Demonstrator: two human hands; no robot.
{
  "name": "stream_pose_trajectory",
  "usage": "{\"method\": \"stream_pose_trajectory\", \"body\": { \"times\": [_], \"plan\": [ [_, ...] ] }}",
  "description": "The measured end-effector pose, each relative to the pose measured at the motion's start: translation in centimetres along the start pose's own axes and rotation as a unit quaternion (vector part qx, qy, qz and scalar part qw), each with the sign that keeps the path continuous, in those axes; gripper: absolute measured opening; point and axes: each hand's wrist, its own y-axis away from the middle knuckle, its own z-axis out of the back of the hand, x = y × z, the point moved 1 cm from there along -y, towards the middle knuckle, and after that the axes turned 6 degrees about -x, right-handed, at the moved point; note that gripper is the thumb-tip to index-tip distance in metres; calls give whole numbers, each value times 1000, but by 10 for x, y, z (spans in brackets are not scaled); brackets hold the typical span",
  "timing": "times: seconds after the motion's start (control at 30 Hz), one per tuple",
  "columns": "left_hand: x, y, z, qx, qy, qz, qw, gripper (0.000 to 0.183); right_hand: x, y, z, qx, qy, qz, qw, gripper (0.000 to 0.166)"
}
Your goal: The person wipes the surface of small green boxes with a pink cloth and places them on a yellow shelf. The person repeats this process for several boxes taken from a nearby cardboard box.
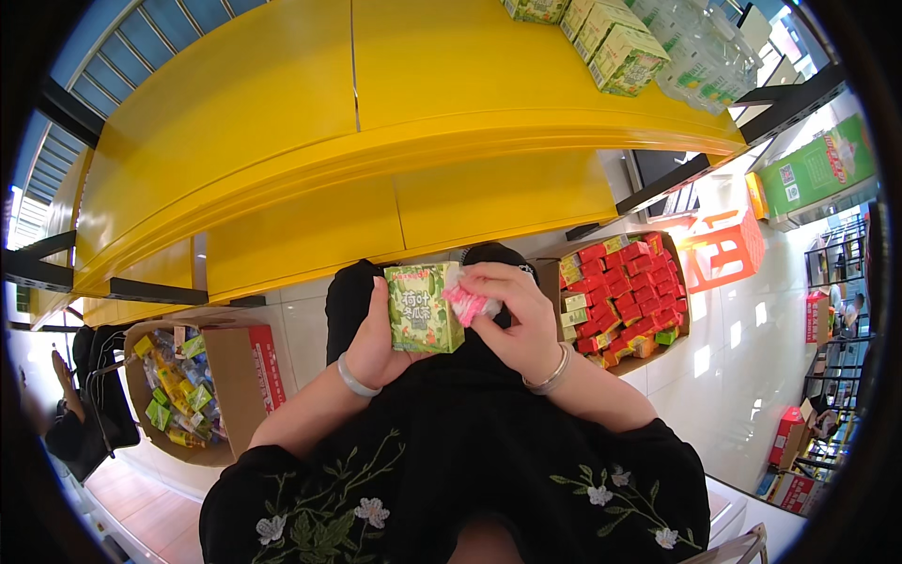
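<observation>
A green printed tea box [421, 308] is gripped in my left hand [378, 337], its illustrated front turned up towards me. The thumb lies along the left edge of the box. My right hand [518, 310] pinches a crumpled pink-and-white cloth [471, 299]. That cloth rests against the right side of the box, near its upper corner. Both hands are above my lap, in front of the yellow shelves [296, 141].
Matching boxes [624, 60] and clear plastic bottles [712, 60] stand at the upper shelf's right end. A carton of red boxes [624, 299] sits right. At left stands a carton of bottles and packets [176, 388]. Another person's arm [67, 388] shows far left.
</observation>
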Motion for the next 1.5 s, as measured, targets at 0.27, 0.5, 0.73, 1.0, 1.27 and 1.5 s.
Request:
{"method": "stream_pose_trajectory", "body": {
  "times": [0.27,0.5,0.73,1.0,1.27,1.5],
  "plan": [
    [-11,-7,9,30,-29,-72,997,70,-2,13,-2,118,-55,59,990,36],
    [-15,-5,18,57,10,-39,998,69,-6,17,2,204,-166,-53,963,35],
    [-14,-11,21,96,46,-8,994,65,3,5,5,148,-135,-37,979,36],
    [-7,-11,35,126,55,-12,990,67,8,-2,8,50,-78,-6,996,37],
    [10,-11,28,118,34,-14,992,56,9,-5,-6,79,89,50,992,34],
    [11,-18,29,93,39,-34,994,57,5,7,-10,220,-11,77,972,36]
  ]
}}
